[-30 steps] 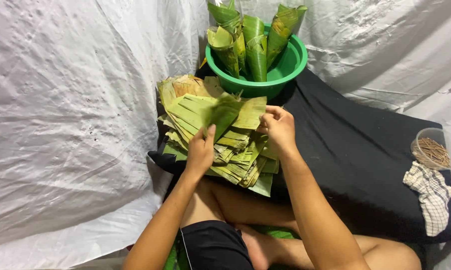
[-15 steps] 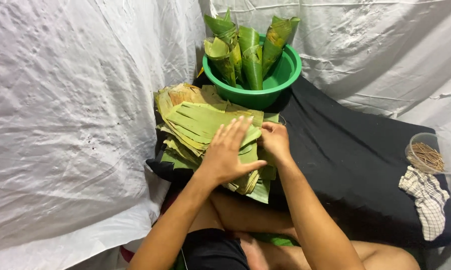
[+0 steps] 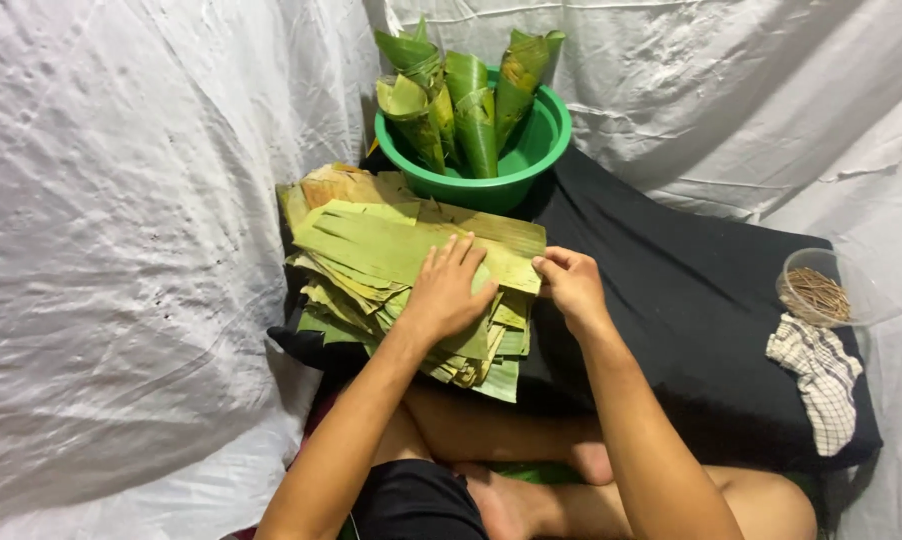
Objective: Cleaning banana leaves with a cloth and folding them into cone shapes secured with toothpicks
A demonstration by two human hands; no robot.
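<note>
Two hands rest on the stack of banana-leaf strips [image 3: 391, 270], which sits on the black cloth [image 3: 691, 300] at six o'clock of the green basin [image 3: 546, 150] of rolled leaf cones [image 3: 471, 105]. Since a moment ago, we see our left hand [image 3: 449, 290] has slid forward and now lies flat, fingers spread, pressing the top leaf [image 3: 371, 245]. Our right hand [image 3: 571, 285] pinches that leaf's near right corner. We judge that one sheet is being separated. Its long axis runs from ten o'clock to four o'clock, the pinched end pointing to four. Away at three o'clock stand a clear cup of sticks [image 3: 816, 292] and a checked rag [image 3: 821, 375].
</note>
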